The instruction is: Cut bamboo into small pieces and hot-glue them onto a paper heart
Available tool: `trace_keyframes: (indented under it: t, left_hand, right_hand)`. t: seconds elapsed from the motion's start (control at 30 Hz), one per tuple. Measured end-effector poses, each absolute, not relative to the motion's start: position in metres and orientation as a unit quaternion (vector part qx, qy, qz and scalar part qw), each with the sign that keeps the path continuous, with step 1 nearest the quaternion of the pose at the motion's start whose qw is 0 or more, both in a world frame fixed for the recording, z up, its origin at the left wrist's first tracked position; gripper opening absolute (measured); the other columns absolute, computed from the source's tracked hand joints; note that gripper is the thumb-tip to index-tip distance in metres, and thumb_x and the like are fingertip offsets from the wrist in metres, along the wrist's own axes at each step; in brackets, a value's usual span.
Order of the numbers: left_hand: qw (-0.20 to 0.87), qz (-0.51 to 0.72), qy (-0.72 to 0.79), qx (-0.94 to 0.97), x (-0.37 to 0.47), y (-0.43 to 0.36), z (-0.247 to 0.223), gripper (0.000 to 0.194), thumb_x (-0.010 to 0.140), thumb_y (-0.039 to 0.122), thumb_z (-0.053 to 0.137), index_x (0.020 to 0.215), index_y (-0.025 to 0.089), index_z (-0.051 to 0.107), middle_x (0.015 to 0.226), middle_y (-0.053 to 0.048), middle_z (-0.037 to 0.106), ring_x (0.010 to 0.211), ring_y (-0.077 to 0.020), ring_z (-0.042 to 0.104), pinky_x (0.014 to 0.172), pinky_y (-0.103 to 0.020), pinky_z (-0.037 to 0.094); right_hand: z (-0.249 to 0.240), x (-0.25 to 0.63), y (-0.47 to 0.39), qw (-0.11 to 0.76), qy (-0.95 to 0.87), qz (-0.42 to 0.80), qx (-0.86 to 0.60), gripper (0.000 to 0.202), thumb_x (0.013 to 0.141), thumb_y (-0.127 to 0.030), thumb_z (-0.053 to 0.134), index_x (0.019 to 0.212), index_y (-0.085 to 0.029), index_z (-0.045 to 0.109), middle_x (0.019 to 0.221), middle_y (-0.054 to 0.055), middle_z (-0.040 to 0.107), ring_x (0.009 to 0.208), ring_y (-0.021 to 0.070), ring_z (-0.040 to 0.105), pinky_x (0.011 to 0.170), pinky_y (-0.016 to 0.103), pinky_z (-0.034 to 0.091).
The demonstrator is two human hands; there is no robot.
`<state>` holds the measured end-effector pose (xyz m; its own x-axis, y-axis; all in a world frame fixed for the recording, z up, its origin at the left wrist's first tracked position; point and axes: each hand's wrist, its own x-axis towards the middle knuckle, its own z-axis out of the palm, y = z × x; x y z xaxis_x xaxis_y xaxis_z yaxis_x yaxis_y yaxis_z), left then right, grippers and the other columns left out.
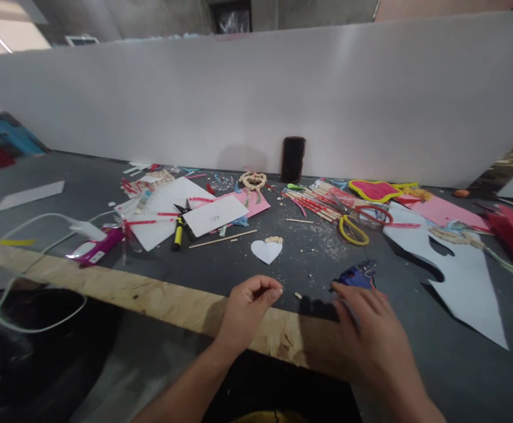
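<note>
My left hand [252, 305] is above the table's front edge, thumb and forefinger pinched; whatever is between them is too small to make out. Just beyond it lies a white paper heart [265, 252] with small pale pieces [274, 239] along its upper right lobe. To the right, my right hand [371, 323] is curled, with a dark, thin object partly showing by its fingers; I cannot make out what it is. Right behind its fingertips is a blue tool [356, 275], partly hidden. A short pale stick piece [298, 295] rests between my hands.
A phone [293, 159] leans upright against the white partition [172, 106]. Yellow-handled pliers [178, 232], a white card [215, 215], red-wrapped sticks [315, 202], scissors [354, 230] and cut white paper [472, 282] lie around. A white cable [40, 255] hangs over the left edge.
</note>
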<state>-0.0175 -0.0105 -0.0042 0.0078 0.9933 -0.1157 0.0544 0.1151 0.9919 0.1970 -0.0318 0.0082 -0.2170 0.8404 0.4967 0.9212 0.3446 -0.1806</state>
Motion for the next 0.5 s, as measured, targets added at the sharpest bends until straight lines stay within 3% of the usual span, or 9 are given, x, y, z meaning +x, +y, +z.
trace_keyframes:
  t: [0.1, 0.3, 0.4, 0.5]
  left_hand:
    - [0.513, 0.449, 0.54, 0.493, -0.017, -0.013, -0.006, 0.009, 0.075, 0.027, 0.063, 0.074, 0.019, 0.067, 0.067, 0.001, 0.061, 0.065, -0.0117, 0.05, 0.06, -0.021, 0.039]
    - [0.522, 0.443, 0.538, 0.491, -0.019, -0.017, -0.005, 0.009, 0.075, 0.026, 0.063, 0.075, 0.018, 0.067, 0.068, 0.001, 0.062, 0.066, -0.0121, 0.051, 0.062, -0.022, 0.04]
    - [0.525, 0.441, 0.536, 0.493, -0.018, -0.018, -0.006, 0.009, 0.076, 0.025, 0.062, 0.076, 0.018, 0.067, 0.07, 0.0, 0.063, 0.067, -0.0124, 0.053, 0.064, -0.022, 0.041]
    - [0.534, 0.441, 0.525, 0.494, -0.015, -0.019, -0.007, 0.01, 0.076, 0.025, 0.061, 0.077, 0.017, 0.067, 0.072, 0.0, 0.065, 0.069, -0.0128, 0.054, 0.066, -0.022, 0.042]
  right_hand:
    - [0.002, 0.17, -0.028, 0.222, -0.801, 0.004, -0.556, 0.02, 0.088, -0.021, 0.045, 0.097, -0.021, 0.063, 0.09, 0.006, 0.067, 0.086, 0.0214, 0.058, 0.077, 0.034, 0.046]
    - [-0.004, 0.154, -0.018, 0.164, -0.792, -0.001, -0.587, 0.017, 0.087, -0.023, 0.049, 0.078, -0.021, 0.063, 0.077, 0.005, 0.063, 0.078, 0.023, 0.057, 0.07, 0.036, 0.044]
    - [-0.004, 0.154, -0.019, 0.203, -0.79, 0.019, -0.578, 0.018, 0.088, -0.022, 0.048, 0.076, -0.021, 0.061, 0.076, 0.004, 0.063, 0.075, 0.0211, 0.058, 0.068, 0.034, 0.045]
    - [-0.005, 0.153, -0.024, 0.299, -0.774, 0.051, -0.556, 0.013, 0.087, -0.023, 0.049, 0.082, -0.021, 0.06, 0.079, 0.003, 0.064, 0.076, 0.0176, 0.059, 0.069, 0.03, 0.046]
